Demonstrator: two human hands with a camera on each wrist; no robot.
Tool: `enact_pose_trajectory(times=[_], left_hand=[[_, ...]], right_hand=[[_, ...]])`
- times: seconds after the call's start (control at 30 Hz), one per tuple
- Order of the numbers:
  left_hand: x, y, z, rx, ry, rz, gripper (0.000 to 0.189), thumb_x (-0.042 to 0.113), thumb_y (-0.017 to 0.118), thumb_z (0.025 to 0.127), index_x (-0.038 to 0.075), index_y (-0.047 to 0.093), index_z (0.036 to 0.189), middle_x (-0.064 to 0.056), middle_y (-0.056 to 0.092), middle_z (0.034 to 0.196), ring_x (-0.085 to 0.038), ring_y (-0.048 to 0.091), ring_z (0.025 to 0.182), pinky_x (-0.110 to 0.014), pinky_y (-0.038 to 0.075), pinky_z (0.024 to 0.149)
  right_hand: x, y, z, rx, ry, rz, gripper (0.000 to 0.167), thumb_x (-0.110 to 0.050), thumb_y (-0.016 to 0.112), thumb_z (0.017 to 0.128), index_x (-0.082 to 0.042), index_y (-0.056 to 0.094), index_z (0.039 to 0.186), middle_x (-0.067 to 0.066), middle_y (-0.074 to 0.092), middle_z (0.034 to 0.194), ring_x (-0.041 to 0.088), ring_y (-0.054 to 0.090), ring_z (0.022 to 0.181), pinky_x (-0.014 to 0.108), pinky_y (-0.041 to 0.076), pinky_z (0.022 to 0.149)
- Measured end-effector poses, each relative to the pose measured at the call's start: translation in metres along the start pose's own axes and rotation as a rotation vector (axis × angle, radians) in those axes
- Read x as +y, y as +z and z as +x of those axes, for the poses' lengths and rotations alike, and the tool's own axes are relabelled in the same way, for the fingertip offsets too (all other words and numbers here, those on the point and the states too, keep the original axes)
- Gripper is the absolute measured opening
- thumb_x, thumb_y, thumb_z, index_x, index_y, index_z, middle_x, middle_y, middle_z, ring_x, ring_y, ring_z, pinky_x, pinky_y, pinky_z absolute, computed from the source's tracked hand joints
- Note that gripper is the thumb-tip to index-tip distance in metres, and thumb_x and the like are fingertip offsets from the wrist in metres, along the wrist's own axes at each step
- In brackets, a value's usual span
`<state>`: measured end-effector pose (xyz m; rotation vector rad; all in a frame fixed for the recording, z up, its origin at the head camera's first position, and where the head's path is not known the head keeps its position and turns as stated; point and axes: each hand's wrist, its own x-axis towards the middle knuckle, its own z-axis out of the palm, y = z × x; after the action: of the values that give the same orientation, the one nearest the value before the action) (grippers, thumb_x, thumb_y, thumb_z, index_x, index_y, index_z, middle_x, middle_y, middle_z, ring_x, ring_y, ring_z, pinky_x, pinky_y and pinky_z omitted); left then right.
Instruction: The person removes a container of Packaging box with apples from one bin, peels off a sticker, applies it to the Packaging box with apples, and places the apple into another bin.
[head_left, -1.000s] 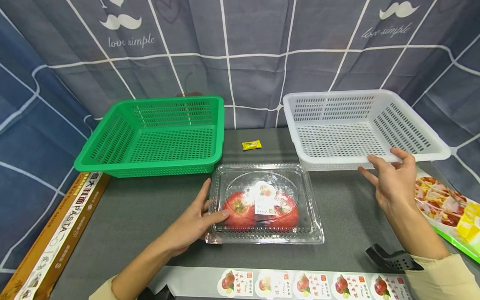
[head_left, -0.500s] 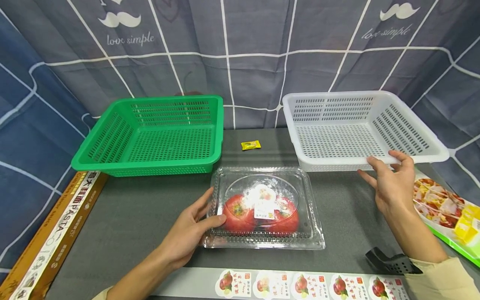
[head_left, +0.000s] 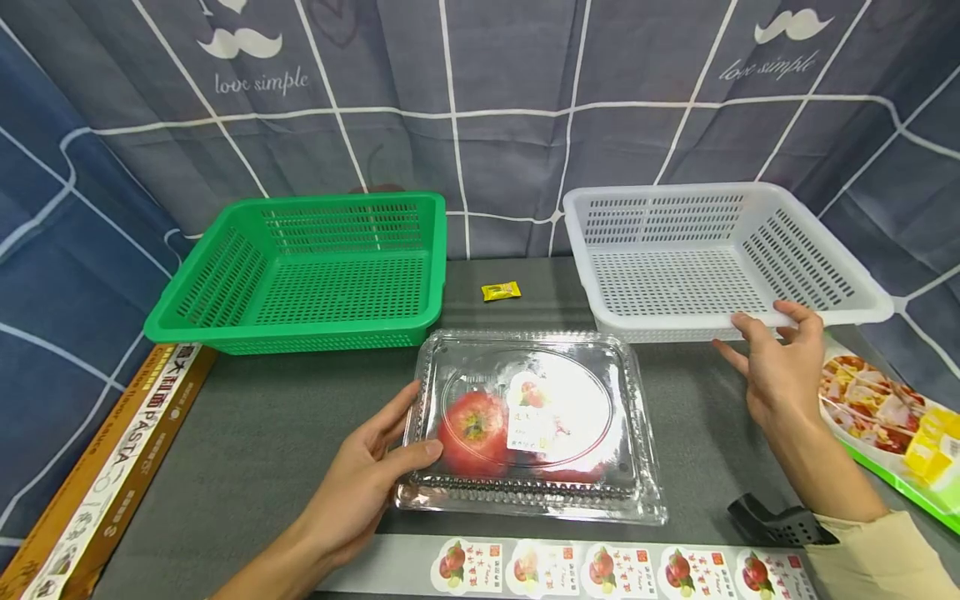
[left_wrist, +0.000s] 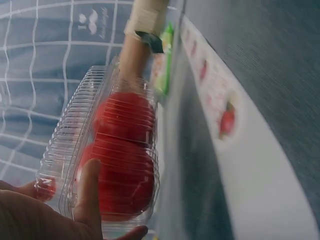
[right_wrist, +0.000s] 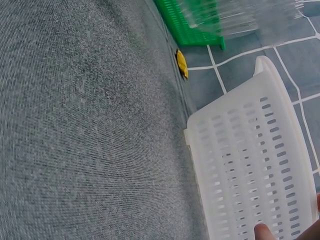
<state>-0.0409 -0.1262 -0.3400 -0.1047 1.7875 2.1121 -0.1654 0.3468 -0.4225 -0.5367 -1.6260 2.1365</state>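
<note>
My left hand [head_left: 356, 483] grips the left edge of a clear plastic clamshell box [head_left: 637, 417], thumb along its lid. Inside are two red apples [head_left: 474, 429], the right one partly hidden by glare and a white label [head_left: 528, 425] on the lid. The left wrist view shows the box [left_wrist: 82, 115] side-on, standing off the table surface. My right hand [head_left: 783, 375] holds the front rim of the white basket [head_left: 660, 321], fingers over the rim. In the right wrist view its thumb [right_wrist: 262, 232] lies against the basket's outer wall.
A green basket [head_left: 300, 337] stands at the back left. A small yellow packet [head_left: 500, 291] lies between the baskets. A strip of apple stickers [head_left: 390, 562] runs along the front. A long pasta box [head_left: 142, 450] lies left, a green-edged food bag [head_left: 881, 408] right.
The clamshell box has come nearer to me and up towards the head camera, its front edge shifting slightly right. My left hand moved back with it; the right hand stayed at the basket rim.
</note>
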Motion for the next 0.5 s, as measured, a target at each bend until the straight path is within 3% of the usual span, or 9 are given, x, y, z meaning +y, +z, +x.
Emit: enact_pose_trajectory(times=[0.17, 0.27, 0.37, 0.5], left_hand=[[0.014, 0.010, -0.006, -0.092, 0.008, -0.068, 0.080, 0.012, 0.069, 0.092, 0.016, 0.023, 0.157, -0.009, 0.030, 0.156, -0.028, 0.048, 0.129, -0.037, 0.050, 0.094], [0.021, 0.018, -0.003, -0.087, 0.022, -0.097, 0.079, 0.012, 0.070, 0.091, 0.017, 0.026, 0.156, -0.008, 0.032, 0.155, -0.028, 0.046, 0.131, -0.042, 0.047, 0.098], [0.028, 0.028, 0.006, -0.056, 0.053, -0.096, 0.076, 0.012, 0.071, 0.091, 0.020, 0.030, 0.155, -0.005, 0.027, 0.157, -0.025, 0.030, 0.141, -0.049, 0.033, 0.109], [0.040, 0.046, 0.027, -0.042, 0.106, -0.091, 0.074, 0.011, 0.070, 0.090, 0.023, 0.034, 0.154, -0.001, 0.023, 0.158, -0.020, 0.021, 0.144, -0.051, 0.029, 0.111]], right_hand=[[-0.010, 0.011, -0.015, 0.017, -0.013, 0.012, 0.061, -0.004, 0.074, 0.087, -0.019, 0.035, 0.131, -0.003, 0.011, 0.116, 0.023, 0.054, 0.112, 0.037, 0.056, 0.082], [-0.019, 0.022, -0.030, 0.027, -0.009, -0.018, 0.055, -0.004, 0.071, 0.090, -0.019, 0.036, 0.129, -0.002, 0.014, 0.116, 0.019, 0.053, 0.111, 0.032, 0.055, 0.083], [-0.031, 0.034, -0.045, 0.059, 0.015, -0.058, 0.054, -0.006, 0.070, 0.091, -0.020, 0.037, 0.131, -0.002, 0.018, 0.119, 0.016, 0.048, 0.109, 0.025, 0.054, 0.081], [-0.046, 0.040, -0.060, 0.137, 0.037, -0.199, 0.045, -0.012, 0.069, 0.091, -0.026, 0.044, 0.125, -0.005, 0.030, 0.113, 0.008, 0.047, 0.093, 0.012, 0.049, 0.065]])
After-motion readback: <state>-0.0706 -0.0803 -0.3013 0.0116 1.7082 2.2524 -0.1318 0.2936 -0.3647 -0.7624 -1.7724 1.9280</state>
